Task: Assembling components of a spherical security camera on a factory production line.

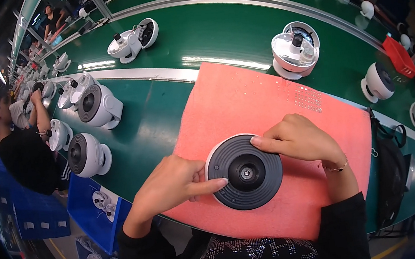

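Left hand (pixel 170 185) and right hand (pixel 303 138) grasping the left and far-right rim of a round, black-faced housing (pixel 247 173) at the near part of the pink mat (pixel 244 94), both partly hidden behind it; its underside is concealed, mat contact indeterminable

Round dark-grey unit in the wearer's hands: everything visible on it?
The unit has a matte, plastic-looking face with concentric ridges, a black recessed centre and a small metallic-looking middle. A white edge shows at its upper left. The face points up toward the camera. It is over the pink mat; whether it rests there is unclear. The left hand grips its left side, thumb on the face; the right hand's thumb presses the upper-right rim.
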Action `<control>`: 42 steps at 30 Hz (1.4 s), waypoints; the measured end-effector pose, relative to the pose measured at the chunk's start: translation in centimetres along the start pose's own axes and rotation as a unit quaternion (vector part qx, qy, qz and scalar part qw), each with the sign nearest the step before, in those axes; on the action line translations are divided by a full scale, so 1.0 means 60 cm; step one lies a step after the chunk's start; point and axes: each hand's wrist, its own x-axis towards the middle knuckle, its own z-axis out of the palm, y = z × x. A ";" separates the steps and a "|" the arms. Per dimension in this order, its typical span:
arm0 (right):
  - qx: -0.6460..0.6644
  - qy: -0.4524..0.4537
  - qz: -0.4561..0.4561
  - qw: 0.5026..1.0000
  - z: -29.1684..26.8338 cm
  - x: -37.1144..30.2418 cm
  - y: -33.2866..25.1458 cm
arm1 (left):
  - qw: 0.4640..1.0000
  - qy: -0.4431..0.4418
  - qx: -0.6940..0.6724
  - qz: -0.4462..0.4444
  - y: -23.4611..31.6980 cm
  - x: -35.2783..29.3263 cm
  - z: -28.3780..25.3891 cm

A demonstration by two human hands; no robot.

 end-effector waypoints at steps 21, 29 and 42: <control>0.084 -0.004 -0.037 0.996 0.007 0.045 -0.004 | 0.996 0.063 0.043 0.036 -0.033 -0.012 0.002; 0.086 0.017 -0.038 0.995 0.035 0.065 0.018 | 0.994 0.066 0.090 0.023 -0.045 -0.001 0.012; -0.155 0.099 -0.046 0.982 0.024 0.020 -0.006 | 0.998 0.033 0.045 -0.027 -0.030 0.005 0.021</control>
